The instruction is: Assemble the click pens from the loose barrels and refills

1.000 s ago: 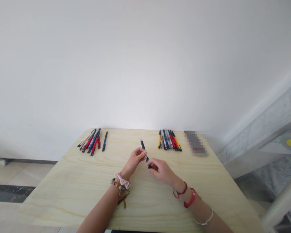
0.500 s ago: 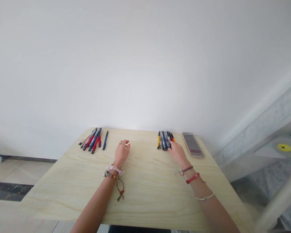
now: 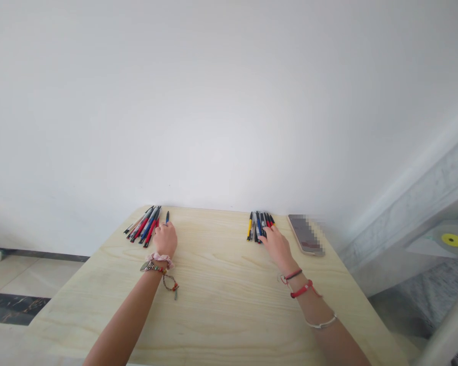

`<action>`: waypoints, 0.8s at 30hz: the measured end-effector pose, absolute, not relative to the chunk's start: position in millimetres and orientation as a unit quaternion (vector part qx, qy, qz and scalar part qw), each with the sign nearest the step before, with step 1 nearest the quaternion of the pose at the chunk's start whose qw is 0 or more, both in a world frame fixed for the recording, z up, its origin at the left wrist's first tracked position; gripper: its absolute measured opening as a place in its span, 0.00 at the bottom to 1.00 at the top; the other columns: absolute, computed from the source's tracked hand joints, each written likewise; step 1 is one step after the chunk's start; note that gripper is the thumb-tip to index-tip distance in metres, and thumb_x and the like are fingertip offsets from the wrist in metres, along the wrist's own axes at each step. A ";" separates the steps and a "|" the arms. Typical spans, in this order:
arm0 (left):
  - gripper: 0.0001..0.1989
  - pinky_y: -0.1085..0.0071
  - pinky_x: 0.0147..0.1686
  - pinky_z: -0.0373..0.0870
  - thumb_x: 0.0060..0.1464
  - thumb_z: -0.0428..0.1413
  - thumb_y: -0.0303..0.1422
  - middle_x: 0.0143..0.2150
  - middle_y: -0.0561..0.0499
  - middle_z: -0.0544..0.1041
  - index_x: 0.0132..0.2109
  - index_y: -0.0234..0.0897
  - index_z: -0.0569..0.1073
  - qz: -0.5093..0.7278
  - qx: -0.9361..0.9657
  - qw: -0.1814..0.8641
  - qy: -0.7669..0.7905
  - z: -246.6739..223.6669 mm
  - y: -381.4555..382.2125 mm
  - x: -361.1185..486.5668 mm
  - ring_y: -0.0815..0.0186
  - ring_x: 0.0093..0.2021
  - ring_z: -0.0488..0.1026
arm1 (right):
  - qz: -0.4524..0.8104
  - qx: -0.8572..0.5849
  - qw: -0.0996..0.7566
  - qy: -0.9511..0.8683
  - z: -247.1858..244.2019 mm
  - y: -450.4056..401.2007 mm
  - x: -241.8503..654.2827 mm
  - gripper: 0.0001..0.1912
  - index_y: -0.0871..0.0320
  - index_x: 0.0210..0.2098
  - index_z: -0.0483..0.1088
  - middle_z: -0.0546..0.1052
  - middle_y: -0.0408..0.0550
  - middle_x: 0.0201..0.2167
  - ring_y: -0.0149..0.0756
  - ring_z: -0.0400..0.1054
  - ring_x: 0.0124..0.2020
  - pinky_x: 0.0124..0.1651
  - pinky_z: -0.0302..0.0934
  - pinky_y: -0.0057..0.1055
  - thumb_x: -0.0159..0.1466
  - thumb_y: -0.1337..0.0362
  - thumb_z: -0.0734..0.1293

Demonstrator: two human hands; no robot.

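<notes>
My left hand [image 3: 166, 240] lies over the lower part of a blue pen [image 3: 167, 215], whose dark upper end shows past the knuckles. Its fingers bend down beside a fanned bunch of red, blue, white and black pens [image 3: 144, 223]; their tips are hidden, so whether they grip the pen is unclear. My right hand [image 3: 278, 245] reaches over the near end of a second bunch of pens [image 3: 258, 223], in yellow, blue, clear, black and red. The thumb stands apart from the fingers, and nothing shows held between them.
A phone [image 3: 303, 234], partly pixelated, lies right of the second bunch. The pale wooden table [image 3: 213, 284] meets a white wall [image 3: 229, 127] at its far edge. To the right are a marble-patterned ledge and a blurred pale bar [image 3: 450, 315].
My left hand has moved left, from bare tabletop onto the blue pen. My right hand has stayed at its bunch, its thumb now spread from the fingers. The view has shifted slightly.
</notes>
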State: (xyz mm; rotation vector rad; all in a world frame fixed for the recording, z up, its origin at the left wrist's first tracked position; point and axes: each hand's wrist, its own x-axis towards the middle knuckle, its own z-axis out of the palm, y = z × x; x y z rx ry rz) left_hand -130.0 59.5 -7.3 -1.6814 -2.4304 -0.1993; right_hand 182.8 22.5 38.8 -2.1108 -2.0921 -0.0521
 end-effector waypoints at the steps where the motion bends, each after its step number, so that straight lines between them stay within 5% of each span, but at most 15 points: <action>1: 0.15 0.68 0.30 0.64 0.53 0.37 0.22 0.39 0.35 0.68 0.42 0.24 0.66 -0.063 -0.563 0.083 -0.819 -7.0 60.0 -131.1 0.55 0.40 0.68 | -0.019 -0.701 0.094 -0.707 37.8 19.2 179.2 0.12 0.60 0.39 0.66 0.68 0.53 0.38 0.39 0.67 0.33 0.30 0.56 0.30 0.59 0.61 0.59; 11: 0.15 0.66 0.34 0.65 0.51 0.41 0.23 0.37 0.38 0.70 0.42 0.28 0.68 -0.157 -0.611 0.023 -0.776 4.3 57.5 -129.1 0.58 0.36 0.70 | 0.110 -0.568 0.232 -0.782 15.1 0.7 155.1 0.10 0.59 0.32 0.69 0.71 0.48 0.30 0.31 0.67 0.29 0.33 0.58 0.26 0.58 0.66 0.56; 19: 0.11 0.67 0.39 0.63 0.53 0.43 0.26 0.37 0.46 0.70 0.42 0.34 0.66 -0.278 -0.807 -0.013 -0.521 5.2 30.1 -60.5 0.63 0.38 0.67 | 0.364 -0.546 0.354 -0.667 8.8 -3.2 155.6 0.19 0.59 0.21 0.61 0.63 0.38 0.11 0.24 0.54 0.10 0.15 0.48 0.22 0.58 0.51 0.53; 24: 0.10 0.67 0.38 0.62 0.56 0.42 0.28 0.37 0.48 0.71 0.42 0.37 0.66 -0.241 -0.870 -0.031 -0.430 2.6 9.3 -28.6 0.66 0.35 0.67 | 0.367 -0.558 0.416 -0.616 2.5 0.2 159.5 0.26 0.56 0.14 0.52 0.54 0.36 0.07 0.24 0.49 0.09 0.13 0.44 0.23 0.56 0.43 0.50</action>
